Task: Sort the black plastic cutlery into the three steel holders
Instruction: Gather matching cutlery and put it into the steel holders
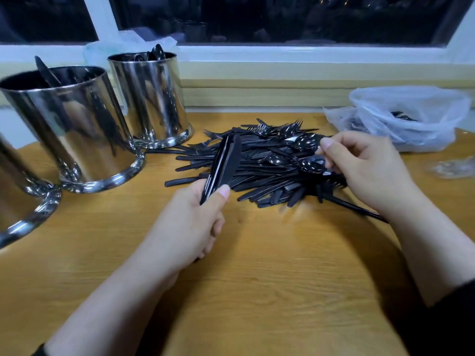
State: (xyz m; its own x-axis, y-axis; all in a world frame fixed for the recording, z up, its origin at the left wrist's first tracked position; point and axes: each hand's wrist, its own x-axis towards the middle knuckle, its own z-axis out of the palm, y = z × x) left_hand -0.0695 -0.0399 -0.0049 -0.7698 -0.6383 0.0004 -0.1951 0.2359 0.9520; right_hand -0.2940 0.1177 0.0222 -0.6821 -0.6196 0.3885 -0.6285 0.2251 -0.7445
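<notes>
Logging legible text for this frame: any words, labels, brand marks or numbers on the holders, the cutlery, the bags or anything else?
None can be read.
Steel holders: only reflections, no label or engraving visible.
Black cutlery pile and the knives gripped in the left hand: no readable embossing.
Plastic bag by the window: translucent, no print visible.
Table: bare wood grain, no markings.

- left hand [189, 224] sits low and centre, fingers curled tight, thumb pressed up top
- right hand [365, 168] is raised further right, thumb and fingertips [326, 145] pinched together
</notes>
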